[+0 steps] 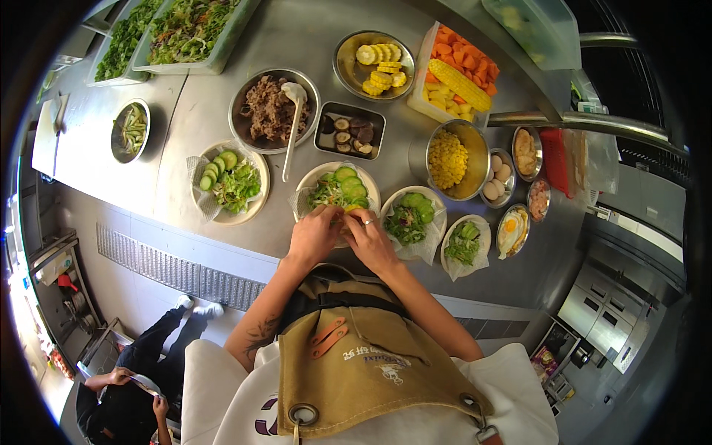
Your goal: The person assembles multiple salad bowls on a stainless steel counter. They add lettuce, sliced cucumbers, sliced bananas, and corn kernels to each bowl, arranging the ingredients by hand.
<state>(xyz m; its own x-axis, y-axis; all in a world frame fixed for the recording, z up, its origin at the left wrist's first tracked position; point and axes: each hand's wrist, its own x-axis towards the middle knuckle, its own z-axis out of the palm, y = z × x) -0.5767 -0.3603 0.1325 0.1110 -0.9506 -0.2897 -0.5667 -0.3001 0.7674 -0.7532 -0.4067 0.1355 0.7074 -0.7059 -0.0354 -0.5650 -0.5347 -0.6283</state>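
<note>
Both my hands meet over the near rim of a round plate at the counter's front edge. The plate is lined with paper and holds leafy salad and overlapping cucumber slices. My left hand has its fingers curled in toward the right one. A ring shows on my right hand, whose fingers are pinched together facing the left. A small yellow bit shows at the fingertips; its kind is too small to tell. My fingers hide what they grip and the plate's near part.
Similar salad plates stand left and right. Behind are a bowl of cooked shredded meat with a white spoon, mushroom tray, corn bowls, eggs and a carrot box. A person is at lower left.
</note>
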